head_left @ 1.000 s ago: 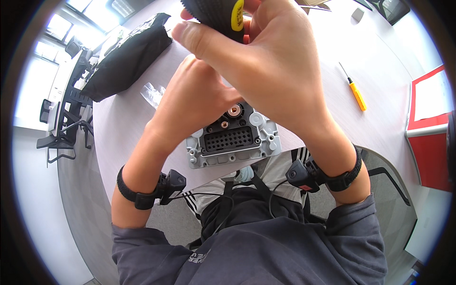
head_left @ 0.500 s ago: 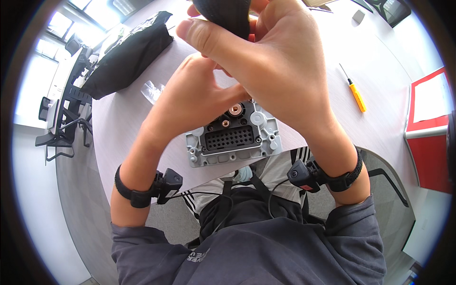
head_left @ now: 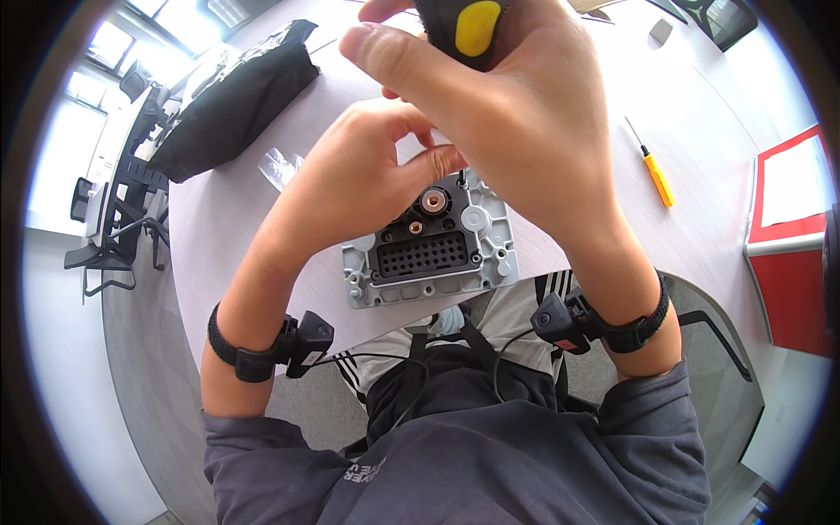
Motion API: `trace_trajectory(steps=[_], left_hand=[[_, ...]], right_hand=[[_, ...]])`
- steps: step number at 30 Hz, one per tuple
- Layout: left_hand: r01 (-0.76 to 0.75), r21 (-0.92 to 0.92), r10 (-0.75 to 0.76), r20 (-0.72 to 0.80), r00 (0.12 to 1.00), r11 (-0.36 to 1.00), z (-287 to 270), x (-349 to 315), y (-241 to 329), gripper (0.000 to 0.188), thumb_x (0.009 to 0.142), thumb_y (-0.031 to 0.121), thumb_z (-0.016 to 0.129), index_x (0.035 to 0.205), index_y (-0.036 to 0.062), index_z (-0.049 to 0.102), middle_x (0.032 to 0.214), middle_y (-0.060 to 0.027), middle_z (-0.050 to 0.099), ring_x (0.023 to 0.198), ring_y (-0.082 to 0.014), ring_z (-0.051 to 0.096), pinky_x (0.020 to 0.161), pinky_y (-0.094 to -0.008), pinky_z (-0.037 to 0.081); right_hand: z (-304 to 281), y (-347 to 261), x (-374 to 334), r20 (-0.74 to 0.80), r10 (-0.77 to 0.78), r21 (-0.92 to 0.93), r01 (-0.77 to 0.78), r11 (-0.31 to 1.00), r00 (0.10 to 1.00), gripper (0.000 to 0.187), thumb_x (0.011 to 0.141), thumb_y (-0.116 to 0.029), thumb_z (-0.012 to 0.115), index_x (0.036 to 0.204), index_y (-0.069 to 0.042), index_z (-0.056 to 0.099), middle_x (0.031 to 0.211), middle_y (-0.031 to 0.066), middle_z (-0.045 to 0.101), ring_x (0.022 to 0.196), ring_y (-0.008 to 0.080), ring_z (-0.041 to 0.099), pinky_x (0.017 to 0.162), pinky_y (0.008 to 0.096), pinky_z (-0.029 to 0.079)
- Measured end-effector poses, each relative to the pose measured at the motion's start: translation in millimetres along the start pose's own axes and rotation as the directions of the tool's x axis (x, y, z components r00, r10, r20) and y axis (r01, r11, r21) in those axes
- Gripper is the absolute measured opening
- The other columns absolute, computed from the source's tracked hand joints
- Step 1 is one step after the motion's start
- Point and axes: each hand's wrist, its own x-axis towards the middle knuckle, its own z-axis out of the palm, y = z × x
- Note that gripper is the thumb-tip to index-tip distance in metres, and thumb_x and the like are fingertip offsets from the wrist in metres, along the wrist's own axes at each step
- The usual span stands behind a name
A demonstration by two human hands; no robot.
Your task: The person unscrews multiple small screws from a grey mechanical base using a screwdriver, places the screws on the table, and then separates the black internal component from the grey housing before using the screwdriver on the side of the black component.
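My right hand [head_left: 525, 122] is wrapped round the thick black handle of a screwdriver [head_left: 477, 31], which shows a yellow oval patch and is cut off by the top edge. Below it, a thin dark shaft tip stands at the upper edge of a grey metal housing [head_left: 354, 293] with a black connector face. That face carries a block of round holes and copper-coloured terminals. My left hand [head_left: 376, 166] is over the housing's far left part, thumb and fingers curled together close to the shaft. What its fingertips grip is hidden behind my right hand.
A yellow-handled screwdriver [head_left: 658, 179] lies on the table [head_left: 560, 254] to the right. A clear plastic bag [head_left: 278, 168] is left of my left forearm, and a large black bag [head_left: 236, 114] lies beyond it. A red and white panel [head_left: 792, 236] stands at the right.
The screwdriver handle has turned in my right hand, bringing its yellow patch into view. Both hands have shifted slightly, the right one a little to the right; the housing has stayed put.
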Motion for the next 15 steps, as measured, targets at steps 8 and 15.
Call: trace_trajectory(steps=[8, 15], left_hand=[[-0.188, 0.14, 0.196, -0.043, 0.98, 0.972, 3.1, -2.5, -6.8, 0.031, 0.073, 0.027, 0.074, 0.082, -0.0007, 0.063, 0.066, -0.0103, 0.062, 0.062, -0.0254, 0.058, 0.063, -0.0355, 0.047], [-0.116, 0.029, 0.118, -0.048, 0.992, 0.993, 2.8, -3.5, 2.1, 0.029, 0.074, 0.027, 0.074, 0.078, 0.0014, 0.062, 0.072, -0.012, 0.063, 0.066, -0.0253, 0.058, 0.064, -0.0343, 0.047]], right_hand=[[-2.8, 19.2, 0.5, 0.038, -0.055, 0.09, 0.052, 0.995, 0.998, 0.027, 0.082, -0.005, 0.065, 0.102, 0.0, 0.05, 0.085, 0.0041, 0.056, 0.074, 0.0081, 0.056, 0.066, 0.0211, 0.047], [1.4, 20.1, 0.0, 0.036, -0.106, 0.073, 0.103, 0.992, 0.994, 0.028, 0.082, -0.006, 0.066, 0.103, 0.0, 0.049, 0.085, 0.0038, 0.056, 0.073, 0.0066, 0.056, 0.062, 0.0188, 0.046]])
